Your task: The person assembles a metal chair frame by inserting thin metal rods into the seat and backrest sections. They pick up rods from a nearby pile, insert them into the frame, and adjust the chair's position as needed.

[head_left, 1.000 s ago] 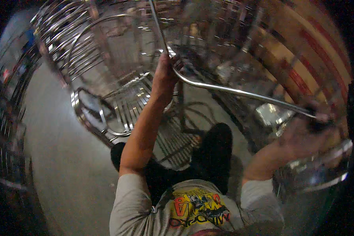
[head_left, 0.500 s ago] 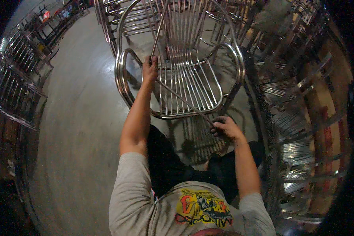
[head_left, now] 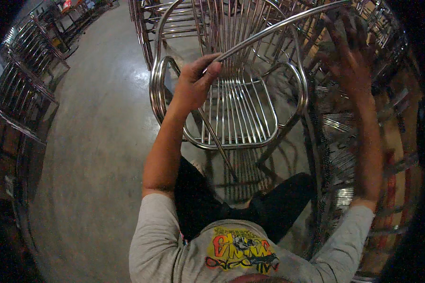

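A thin shiny metal tube [head_left: 274,29] is gripped in my left hand [head_left: 197,80], fingers closed around it. One length runs from the hand to the upper right, and another slants down toward my knees; the hand hides where they meet. My right hand [head_left: 352,63] is raised at the upper right, fingers spread and somewhat blurred, close to the tube's far end, and it appears to hold nothing. Right in front of me stands a chrome tube armchair [head_left: 238,111] with a slatted seat and back. The tube passes across the front of it.
Stacked metal chair frames [head_left: 26,78] stand along the left. More frames [head_left: 179,21] rise behind the armchair. On the right lie bundles of shiny metal tubes [head_left: 337,125] and upright frame parts. Grey concrete floor [head_left: 99,141] stretches along my left.
My right hand has let go of the tube's lower end and swung up to the right, opening. My left hand has turned the tube, so its upper length leans far right.
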The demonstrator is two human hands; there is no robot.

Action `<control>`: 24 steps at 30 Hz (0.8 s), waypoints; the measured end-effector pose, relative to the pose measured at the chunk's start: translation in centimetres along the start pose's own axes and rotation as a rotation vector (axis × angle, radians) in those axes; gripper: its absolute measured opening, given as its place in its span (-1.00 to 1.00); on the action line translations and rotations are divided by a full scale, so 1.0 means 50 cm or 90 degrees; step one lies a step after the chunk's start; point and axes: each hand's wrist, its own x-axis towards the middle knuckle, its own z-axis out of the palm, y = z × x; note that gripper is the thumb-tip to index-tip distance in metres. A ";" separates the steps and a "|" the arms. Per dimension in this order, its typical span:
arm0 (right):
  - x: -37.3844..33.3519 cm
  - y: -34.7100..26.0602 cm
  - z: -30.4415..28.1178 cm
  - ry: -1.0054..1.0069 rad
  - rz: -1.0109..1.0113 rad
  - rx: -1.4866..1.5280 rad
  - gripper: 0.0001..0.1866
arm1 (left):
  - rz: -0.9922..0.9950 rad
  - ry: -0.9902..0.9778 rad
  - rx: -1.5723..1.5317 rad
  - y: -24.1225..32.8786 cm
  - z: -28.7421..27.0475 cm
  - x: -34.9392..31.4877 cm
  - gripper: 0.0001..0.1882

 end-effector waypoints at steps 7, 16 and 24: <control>0.067 0.035 -0.055 0.122 -0.182 0.034 -0.36 | -0.008 -0.056 0.059 0.021 -0.005 -0.009 -0.61; 0.109 0.059 0.004 0.094 -0.111 0.144 -0.49 | 0.145 0.149 0.290 -0.003 -0.096 -0.021 -0.47; -0.102 -0.152 0.222 -0.352 0.328 0.420 -0.68 | -0.241 0.217 0.305 -0.171 -0.291 -0.070 -0.34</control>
